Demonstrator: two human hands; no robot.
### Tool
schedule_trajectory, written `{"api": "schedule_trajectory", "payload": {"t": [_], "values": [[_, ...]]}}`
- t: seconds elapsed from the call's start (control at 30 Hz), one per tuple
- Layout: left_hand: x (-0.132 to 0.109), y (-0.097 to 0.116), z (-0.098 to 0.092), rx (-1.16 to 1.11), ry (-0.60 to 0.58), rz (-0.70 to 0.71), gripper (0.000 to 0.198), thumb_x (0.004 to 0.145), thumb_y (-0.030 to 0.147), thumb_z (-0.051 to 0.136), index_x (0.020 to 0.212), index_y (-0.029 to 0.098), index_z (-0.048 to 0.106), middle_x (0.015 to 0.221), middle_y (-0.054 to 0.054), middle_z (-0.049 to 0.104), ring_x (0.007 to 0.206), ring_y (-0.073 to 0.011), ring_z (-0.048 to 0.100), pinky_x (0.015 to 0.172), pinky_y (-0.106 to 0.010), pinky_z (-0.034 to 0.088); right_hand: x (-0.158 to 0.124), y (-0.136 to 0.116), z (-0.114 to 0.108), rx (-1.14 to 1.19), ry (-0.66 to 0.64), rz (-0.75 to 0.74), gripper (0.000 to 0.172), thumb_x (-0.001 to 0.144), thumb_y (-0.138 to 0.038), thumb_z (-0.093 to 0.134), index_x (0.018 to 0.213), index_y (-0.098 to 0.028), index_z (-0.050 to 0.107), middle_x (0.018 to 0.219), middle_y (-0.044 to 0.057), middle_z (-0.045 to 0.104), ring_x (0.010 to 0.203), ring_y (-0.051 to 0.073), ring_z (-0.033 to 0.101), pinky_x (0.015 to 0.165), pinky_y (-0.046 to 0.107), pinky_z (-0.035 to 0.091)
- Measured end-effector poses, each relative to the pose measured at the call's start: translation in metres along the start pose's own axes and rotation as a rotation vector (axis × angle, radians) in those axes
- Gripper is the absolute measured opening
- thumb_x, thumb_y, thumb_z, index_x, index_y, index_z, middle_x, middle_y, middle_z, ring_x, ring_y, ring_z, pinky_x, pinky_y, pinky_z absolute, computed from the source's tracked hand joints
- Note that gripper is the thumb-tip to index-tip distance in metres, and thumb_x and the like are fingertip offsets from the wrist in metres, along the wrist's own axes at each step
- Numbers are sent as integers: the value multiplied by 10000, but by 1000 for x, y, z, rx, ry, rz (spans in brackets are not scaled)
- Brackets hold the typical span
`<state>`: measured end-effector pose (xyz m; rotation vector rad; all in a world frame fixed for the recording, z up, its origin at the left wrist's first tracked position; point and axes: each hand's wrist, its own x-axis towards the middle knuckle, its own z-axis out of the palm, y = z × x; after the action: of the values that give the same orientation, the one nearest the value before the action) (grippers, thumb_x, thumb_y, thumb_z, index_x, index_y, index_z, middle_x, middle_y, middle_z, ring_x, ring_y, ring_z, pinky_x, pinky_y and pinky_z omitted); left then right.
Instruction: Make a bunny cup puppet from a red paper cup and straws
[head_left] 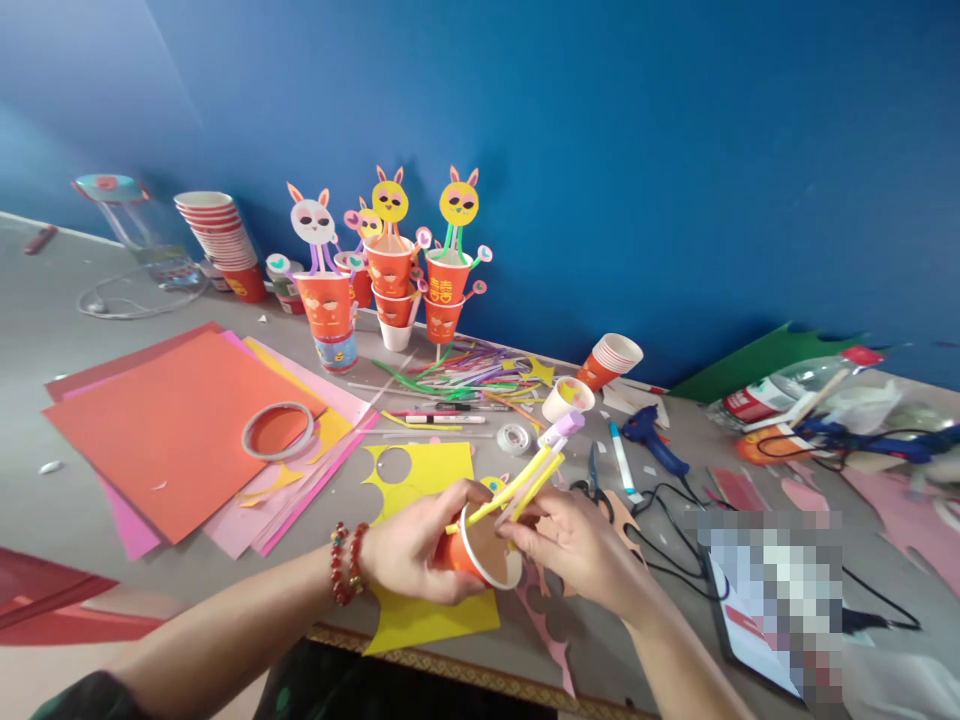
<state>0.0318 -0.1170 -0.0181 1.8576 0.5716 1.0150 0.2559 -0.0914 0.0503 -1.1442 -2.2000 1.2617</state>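
Observation:
My left hand (405,545) is wrapped around a red paper cup (489,565), tilted with its white-rimmed mouth facing up and right. Two yellow pipe cleaners (541,484) cross the cup's rim and stick out past it. At that rim the fingers of my right hand (581,550) are closed around a pale thin stick and the pipe cleaners; my hand partly hides how they are joined. Below both hands lies a yellow paper sheet (420,600) with round cut-outs. A small yellow paper face (495,484) shows just behind the cup.
Rabbit-faced cup figures (322,300) stand along the wall. Loose pipe cleaners (480,372), a tape roll (514,438), scissors (594,490) and a blue glue gun (651,438) lie beyond my hands. Coloured paper (165,430) is at left; a black cable (667,560) and a tablet (757,640) at right.

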Motion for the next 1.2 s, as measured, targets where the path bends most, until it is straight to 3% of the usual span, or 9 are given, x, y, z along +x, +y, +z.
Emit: {"api": "schedule_trajectory", "payload": {"t": [0.2, 0.33, 0.47, 0.6, 0.77, 0.97, 1.2], "values": [[-2, -4, -2, 10, 3, -14, 557, 755, 284, 741, 1218, 181, 450, 1143, -142, 622, 985, -252, 650, 859, -353, 543, 2, 7, 4, -36, 1, -17, 179, 947, -349, 635, 1006, -215, 738, 894, 43, 774, 811, 218, 714, 723, 284, 546], [0, -4, -4, 0, -14, -17, 573, 761, 283, 741, 1240, 174, 445, 1163, -151, 625, 1005, -259, 654, 872, -357, 544, 3, 7, 1, -152, 10, -158, 162, 963, -306, 615, 1005, -238, 756, 968, 54, 769, 929, 242, 699, 838, 325, 529], [0, -5, -3, 16, -12, -13, 577, 759, 292, 749, 1235, 182, 442, 1158, -145, 633, 1010, -260, 660, 880, -357, 542, 5, 6, -3, -270, -24, -264, 179, 990, -295, 572, 1000, -249, 745, 922, 53, 743, 894, 228, 686, 791, 317, 507], [-1, -5, -2, 27, -17, -19, 586, 761, 310, 758, 1240, 192, 443, 1162, -139, 640, 1002, -255, 666, 877, -354, 540, 7, 3, -8, -341, -121, -272, 194, 1001, -281, 549, 977, -251, 740, 863, 39, 715, 767, 190, 656, 698, 288, 491], [-1, -3, -3, -10, -9, -57, 570, 770, 327, 750, 1228, 188, 441, 1138, -129, 640, 957, -239, 661, 849, -342, 536, 11, 3, -10, -318, -130, -314, 193, 961, -263, 608, 1103, -290, 736, 995, 44, 751, 883, 215, 690, 763, 295, 530], [1, -1, -2, -25, 16, -27, 554, 735, 320, 760, 1173, 179, 452, 1075, -111, 631, 892, -222, 642, 787, -318, 530, 14, 5, -9, -348, -78, -371, 261, 991, -399, 546, 1049, -273, 767, 1005, 67, 758, 898, 237, 693, 808, 326, 538], [1, -3, -1, -81, 22, -62, 630, 715, 368, 766, 1198, 192, 401, 1066, -87, 595, 879, -211, 613, 763, -310, 518, 24, -5, -12, -355, -209, -362, 191, 974, -342, 583, 974, -247, 749, 913, 55, 742, 838, 220, 675, 772, 310, 521]]}}
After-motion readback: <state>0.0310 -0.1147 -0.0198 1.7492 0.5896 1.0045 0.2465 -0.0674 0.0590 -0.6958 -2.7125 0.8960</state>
